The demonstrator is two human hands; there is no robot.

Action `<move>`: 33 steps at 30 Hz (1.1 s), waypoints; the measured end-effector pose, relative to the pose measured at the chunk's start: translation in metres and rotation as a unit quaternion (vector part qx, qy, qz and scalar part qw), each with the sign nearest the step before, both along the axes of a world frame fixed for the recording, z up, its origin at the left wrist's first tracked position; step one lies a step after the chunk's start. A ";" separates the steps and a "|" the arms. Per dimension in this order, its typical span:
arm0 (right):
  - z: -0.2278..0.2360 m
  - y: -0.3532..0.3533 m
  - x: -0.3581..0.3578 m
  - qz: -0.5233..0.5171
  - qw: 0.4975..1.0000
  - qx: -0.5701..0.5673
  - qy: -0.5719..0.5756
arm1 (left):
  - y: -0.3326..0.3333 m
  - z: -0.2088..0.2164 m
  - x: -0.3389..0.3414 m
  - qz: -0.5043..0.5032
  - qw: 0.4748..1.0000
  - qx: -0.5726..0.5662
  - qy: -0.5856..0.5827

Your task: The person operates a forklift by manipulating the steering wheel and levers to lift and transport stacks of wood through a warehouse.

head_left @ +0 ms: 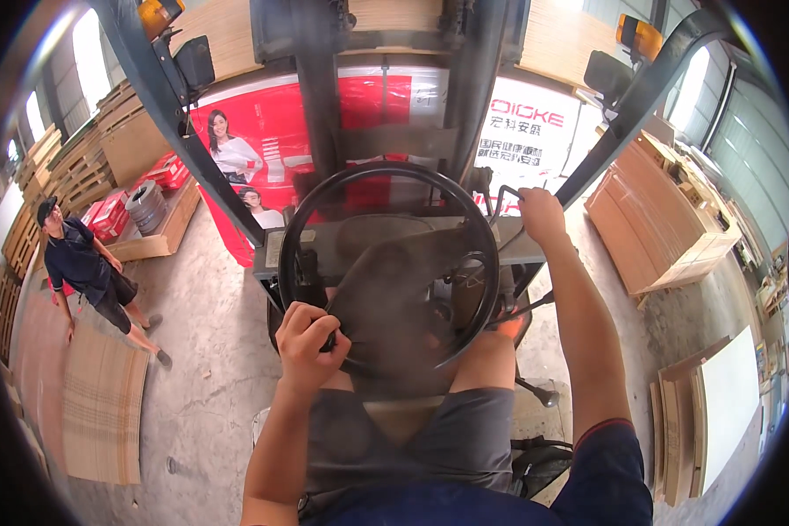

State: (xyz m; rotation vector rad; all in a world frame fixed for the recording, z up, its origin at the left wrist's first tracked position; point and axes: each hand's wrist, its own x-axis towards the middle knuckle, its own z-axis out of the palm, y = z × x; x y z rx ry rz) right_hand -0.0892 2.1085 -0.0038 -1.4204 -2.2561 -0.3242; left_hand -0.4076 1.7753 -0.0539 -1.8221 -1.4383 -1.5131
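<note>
I sit at a forklift's black steering wheel (pixel 387 168). At the wheel's lower left, my left hand (pixel 305 344) is closed round a dark spinner knob (pixel 329 342). My right hand (pixel 542 216) reaches forward past the wheel's right side, its fingers curled on a control lever at the right of the dash. A bent grey lever (pixel 500 200) stands just left of those fingers. Below that forearm, a black-knobbed lever (pixel 545 299) sticks out to the right. The lens is smeared over the wheel's middle.
Ahead, the dark mast (pixel 321 114) stands before a wrapped load with a red printed cover (pixel 276 131) and light boards above. A person (pixel 88 263) stands at the left by stacked sheets (pixel 105 403). Wooden crates (pixel 653 215) and leaning panels (pixel 728 408) are at the right.
</note>
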 end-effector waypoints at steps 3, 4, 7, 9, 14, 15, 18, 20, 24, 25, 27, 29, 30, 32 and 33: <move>0.004 0.005 -0.003 -0.019 1.000 -0.013 -0.006 | -0.004 -0.001 0.003 0.000 1.000 -0.001 -0.002; 0.007 0.007 -0.004 -0.017 1.000 -0.012 -0.007 | -0.003 0.000 0.003 0.004 1.000 0.001 0.000; 0.005 0.004 -0.004 -0.019 1.000 -0.022 -0.003 | -0.005 -0.001 0.005 0.010 1.000 -0.002 0.000; 0.004 0.004 -0.004 -0.016 1.000 -0.021 0.002 | -0.006 -0.002 0.007 0.010 1.000 -0.004 -0.002; 0.002 0.002 -0.006 -0.012 1.000 -0.006 -0.008 | -0.011 0.002 0.011 0.006 1.000 -0.022 0.003; 0.003 0.002 -0.007 -0.011 1.000 -0.005 -0.005 | -0.015 0.003 0.015 0.000 1.000 -0.031 0.005; 0.001 0.003 -0.010 -0.014 1.000 -0.017 0.005 | -0.021 0.008 0.046 -0.104 0.984 -0.119 0.078; 0.000 0.007 -0.003 -0.028 0.999 -0.039 0.016 | 0.007 0.022 0.092 -0.205 0.962 -0.126 0.132; -0.004 -0.017 0.003 -0.023 0.999 -0.033 -0.001 | 0.087 0.038 0.139 -0.229 0.946 -0.131 0.191; -0.007 -0.026 0.005 -0.023 0.999 -0.039 -0.009 | 0.112 0.044 0.144 -0.194 0.951 -0.130 0.202; -0.014 -0.042 0.004 -0.005 1.000 -0.020 0.010 | 0.161 0.066 0.136 -0.124 0.961 -0.136 0.208; -0.022 -0.048 0.006 -0.014 1.000 -0.025 0.012 | 0.198 0.097 0.107 -0.028 0.964 -0.178 0.195; -0.021 -0.052 0.007 -0.031 0.998 -0.043 0.017 | 0.208 0.111 0.087 0.032 0.958 -0.213 0.188; -0.026 -0.046 0.019 -0.033 0.999 -0.024 0.029 | 0.219 0.119 0.043 0.077 0.968 -0.201 0.128; -0.030 -0.043 0.022 -0.031 0.999 -0.017 0.039 | 0.211 0.120 0.022 0.080 0.974 -0.185 0.102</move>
